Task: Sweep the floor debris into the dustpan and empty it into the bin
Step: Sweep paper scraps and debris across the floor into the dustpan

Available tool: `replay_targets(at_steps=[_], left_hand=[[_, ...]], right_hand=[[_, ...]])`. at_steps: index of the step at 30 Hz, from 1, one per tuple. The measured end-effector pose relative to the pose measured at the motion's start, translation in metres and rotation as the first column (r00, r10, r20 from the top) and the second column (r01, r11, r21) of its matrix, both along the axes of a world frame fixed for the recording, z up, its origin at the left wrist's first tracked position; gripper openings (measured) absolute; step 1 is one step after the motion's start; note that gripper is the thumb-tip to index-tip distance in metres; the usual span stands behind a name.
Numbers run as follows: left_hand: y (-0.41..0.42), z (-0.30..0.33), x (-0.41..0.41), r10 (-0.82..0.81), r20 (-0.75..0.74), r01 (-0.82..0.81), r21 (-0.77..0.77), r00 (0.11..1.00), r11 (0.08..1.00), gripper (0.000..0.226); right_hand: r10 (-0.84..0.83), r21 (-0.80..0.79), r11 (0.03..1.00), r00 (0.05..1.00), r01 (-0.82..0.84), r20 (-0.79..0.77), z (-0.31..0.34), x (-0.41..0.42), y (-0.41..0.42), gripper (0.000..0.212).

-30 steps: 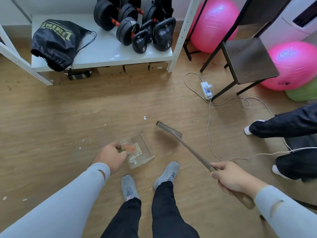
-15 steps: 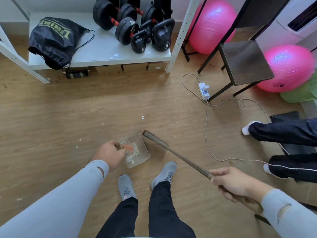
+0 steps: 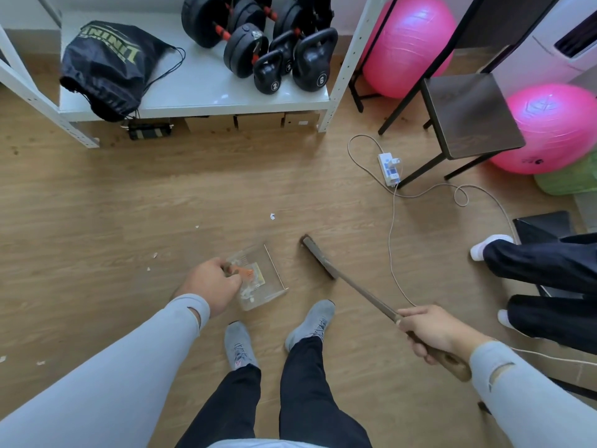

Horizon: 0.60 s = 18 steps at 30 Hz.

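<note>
Broom head (image 3: 318, 257) sits back out to the R of the dustpan (image 3: 261, 279) w/ a clear gap, where 0.5 s ago it was right at the pan lip; pan looks a touch further fwd on the floor. Your left hand (image 3: 210, 286) grips the pan's rear handle, right hand (image 3: 426, 331) is wrapped round the broom shaft, both firm. Pan holds some scraps already, but white bits (image 3: 272, 216) lie loose beyond it, so more sweeping before the bin, which isn't in view.
</note>
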<state>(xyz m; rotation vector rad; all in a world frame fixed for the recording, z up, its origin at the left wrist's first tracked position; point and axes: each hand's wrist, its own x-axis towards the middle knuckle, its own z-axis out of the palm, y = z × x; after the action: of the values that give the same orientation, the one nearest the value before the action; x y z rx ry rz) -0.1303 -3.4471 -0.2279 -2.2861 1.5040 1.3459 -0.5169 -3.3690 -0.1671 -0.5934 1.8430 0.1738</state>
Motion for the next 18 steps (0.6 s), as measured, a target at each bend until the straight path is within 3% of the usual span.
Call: replay_targets(at_steps=[10, 14, 18], left_hand=[[-0.007, 0.005, -0.001, -0.001, -0.006, 0.001, 0.011, 1.000, 1.000, 0.005], [-0.007, 0.008, -0.002, -0.006, 0.001, 0.006, 0.017, 1.000, 1.000, 0.007], [-0.008, 0.008, -0.002, 0.003, -0.007, -0.003, 0.025, 1.000, 1.000, 0.007]], right_hand=[[-0.125, 0.056, 0.991, 0.992, 0.124, 0.017, 0.015, -0.030, -0.015, 0.043], [0.011, 0.028, 1.000, 1.000, -0.011, 0.023, 0.013, -0.018, -0.016, 0.048], [-0.044, 0.000, 0.999, 0.999, 0.044, 0.006, 0.013, -0.021, -0.021, 0.046]])
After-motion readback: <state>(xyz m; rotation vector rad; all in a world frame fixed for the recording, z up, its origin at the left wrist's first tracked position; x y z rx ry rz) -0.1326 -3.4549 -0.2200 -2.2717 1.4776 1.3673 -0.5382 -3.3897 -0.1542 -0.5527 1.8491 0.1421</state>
